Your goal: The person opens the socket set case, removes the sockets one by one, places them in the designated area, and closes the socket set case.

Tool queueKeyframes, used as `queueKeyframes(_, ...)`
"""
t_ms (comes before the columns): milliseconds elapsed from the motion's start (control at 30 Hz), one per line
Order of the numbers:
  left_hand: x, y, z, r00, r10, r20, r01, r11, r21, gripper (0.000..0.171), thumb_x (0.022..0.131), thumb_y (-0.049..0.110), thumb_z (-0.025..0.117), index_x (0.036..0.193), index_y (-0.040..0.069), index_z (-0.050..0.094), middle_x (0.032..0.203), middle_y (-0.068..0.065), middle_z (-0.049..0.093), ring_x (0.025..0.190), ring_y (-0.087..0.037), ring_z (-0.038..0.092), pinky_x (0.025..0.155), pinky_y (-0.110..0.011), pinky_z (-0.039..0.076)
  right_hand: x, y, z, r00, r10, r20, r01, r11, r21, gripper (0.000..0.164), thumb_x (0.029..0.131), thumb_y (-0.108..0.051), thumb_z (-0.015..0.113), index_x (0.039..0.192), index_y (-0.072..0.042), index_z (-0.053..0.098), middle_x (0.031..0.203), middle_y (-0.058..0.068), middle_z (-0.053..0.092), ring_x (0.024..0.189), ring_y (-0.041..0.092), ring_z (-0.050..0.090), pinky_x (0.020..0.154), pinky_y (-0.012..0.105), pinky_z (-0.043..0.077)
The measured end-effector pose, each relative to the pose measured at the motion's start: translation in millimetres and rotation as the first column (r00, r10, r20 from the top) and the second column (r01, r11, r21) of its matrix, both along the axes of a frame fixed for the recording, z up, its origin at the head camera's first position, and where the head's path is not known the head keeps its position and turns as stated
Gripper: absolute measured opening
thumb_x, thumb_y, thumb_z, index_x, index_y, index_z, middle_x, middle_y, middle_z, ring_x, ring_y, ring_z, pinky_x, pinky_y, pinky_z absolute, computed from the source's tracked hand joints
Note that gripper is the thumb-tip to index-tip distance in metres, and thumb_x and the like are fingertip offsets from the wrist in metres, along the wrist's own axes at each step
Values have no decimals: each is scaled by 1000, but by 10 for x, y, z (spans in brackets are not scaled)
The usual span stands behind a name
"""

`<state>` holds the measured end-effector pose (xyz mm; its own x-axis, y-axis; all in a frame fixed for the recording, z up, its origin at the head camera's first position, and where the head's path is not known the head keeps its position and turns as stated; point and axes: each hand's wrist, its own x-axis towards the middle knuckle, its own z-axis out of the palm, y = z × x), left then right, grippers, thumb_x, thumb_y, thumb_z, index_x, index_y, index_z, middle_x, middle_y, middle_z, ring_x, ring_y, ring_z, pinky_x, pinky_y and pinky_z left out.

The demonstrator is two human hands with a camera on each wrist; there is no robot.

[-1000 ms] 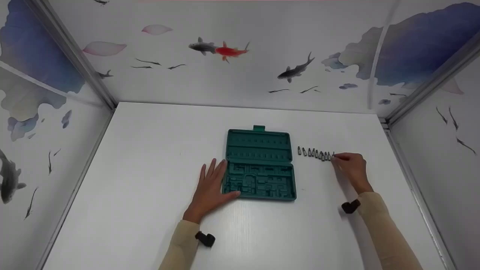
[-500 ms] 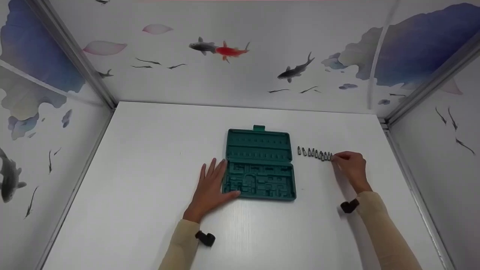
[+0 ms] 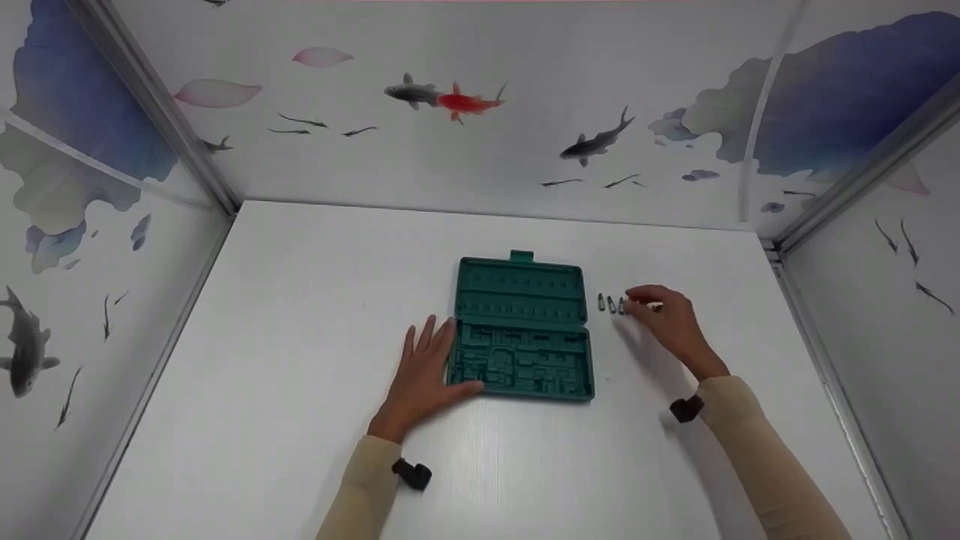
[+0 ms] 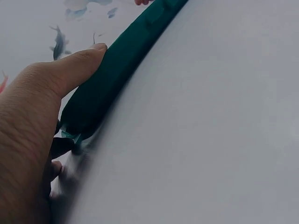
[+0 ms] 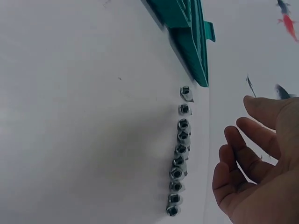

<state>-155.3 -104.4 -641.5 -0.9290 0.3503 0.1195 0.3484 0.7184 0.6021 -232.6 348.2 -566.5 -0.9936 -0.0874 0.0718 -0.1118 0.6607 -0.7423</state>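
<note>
An open green plastic case (image 3: 525, 364), moulded with recesses, lies on the white table with its lid folded back. My left hand (image 3: 416, 382) rests at its left side, fingers straight and spread along the edge, thumb over the front corner. In the left wrist view that thumb (image 4: 79, 67) lies against the case wall (image 4: 117, 65). To the right of the case stands a row of small metal socket bits (image 5: 182, 150), square holes showing in their ends. My right hand (image 3: 667, 319) hovers over this row, fingers loosely bent and holding nothing; it hides most of the row in the head view.
White panels painted with fish (image 3: 469, 103) and blue shapes enclose the table (image 3: 300, 300) at the back and sides. A small dark speck (image 5: 119, 78) lies on the table between me and the row.
My right hand has let go of the socket bit at the row's right end and moved left over the row. The left hand stays at the case.
</note>
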Motion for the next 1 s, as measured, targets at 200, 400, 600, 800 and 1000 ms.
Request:
queueKeyframes(200, -3, 7, 7, 1000, 5, 10, -5, 1000, -2, 125, 89, 83, 69, 178, 12, 17, 184, -9, 20, 172, -30, 3, 136, -54, -7, -88, -198, -39, 995, 94, 14, -94, 995, -18, 38, 108, -22, 75, 139, 0, 73, 134, 17, 72, 119, 30, 62, 99, 33, 50)
queueKeyframes(400, -1, 9, 7, 1000, 9, 9, -9, 1000, 0, 125, 89, 84, 68, 178, 11, 18, 184, -9, 20, 172, -30, 4, 136, -54, -6, -162, -308, -82, 992, 124, 23, -123, 991, -46, 37, 107, -20, 76, 138, 0, 73, 133, 18, 72, 120, 35, 62, 102, 42, 50)
queueKeyframes(600, 9, -1, 2, 1000, 12, -3, -12, 1000, 6, 124, 89, 83, 69, 178, 11, 19, 183, -9, 21, 172, -30, 5, 136, -55, -5, -251, -421, -120, 990, 136, 29, -136, 990, -25, 35, 108, -15, 74, 139, 1, 72, 137, 20, 70, 126, 39, 61, 109, 57, 51)
queueKeyframes(800, -2, -2, 0, 1000, 17, 0, -17, 1000, 21, 124, 89, 83, 70, 177, 12, 21, 183, -9, 22, 172, -30, 6, 136, -56, -3, -390, -505, -163, 987, 153, 39, -152, 988, -13, 38, 109, -16, 72, 142, 2, 69, 141, 22, 67, 132, 40, 59, 112, 59, 50)
queueKeyframes(1000, 1, 1, -12, 999, 19, 26, -20, 999, 28, 125, 88, 84, 71, 178, 14, 20, 184, -7, 21, 172, -28, 4, 136, -56, -5, -486, -515, -223, 986, 157, 51, -156, 987, -24, 44, 109, -20, 72, 146, 2, 65, 146, 23, 64, 137, 42, 56, 116, 62, 47)
